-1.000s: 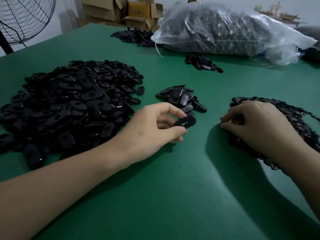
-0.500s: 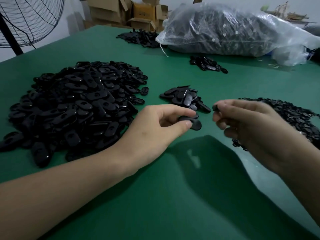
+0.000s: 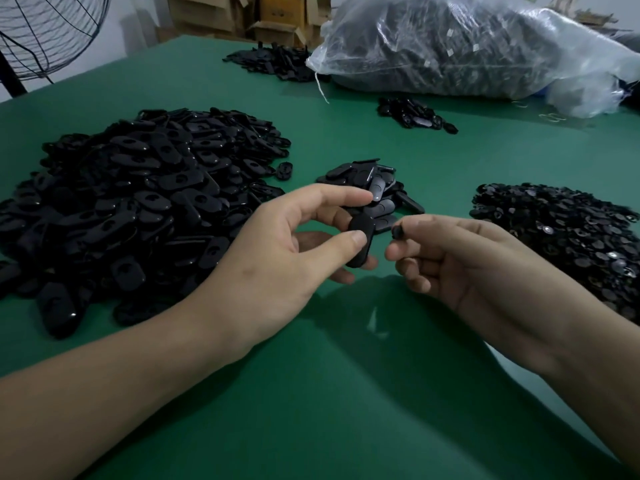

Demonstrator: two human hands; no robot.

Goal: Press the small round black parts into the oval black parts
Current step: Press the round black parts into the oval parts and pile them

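Over green table (image 3: 346, 393), left hand (image 3: 277, 258) pinches oval part (image 3: 360, 237), right hand (image 3: 460, 258) apparently pinches round part (image 3: 397, 232).

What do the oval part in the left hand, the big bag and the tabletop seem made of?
Oval part: probably moulded plastic, smooth black, dull sheen. Bag: thin clear plastic film, crinkled with glossy highlights. Tabletop: green, smooth, faintly reflective; perhaps vinyl, unclear.

This is looking like a small assembly workshop. A wide green table (image 3: 346, 393) is carrying a big heap of oval black parts (image 3: 138, 202) on the left and a flatter heap of small round black parts (image 3: 561, 230) on the right. A bulging clear plastic bag (image 3: 467, 46) of more dark parts is lying at the far edge, opened cardboard boxes (image 3: 242, 15) are sitting behind the table, and a wire-caged fan (image 3: 45, 32) is standing far left.
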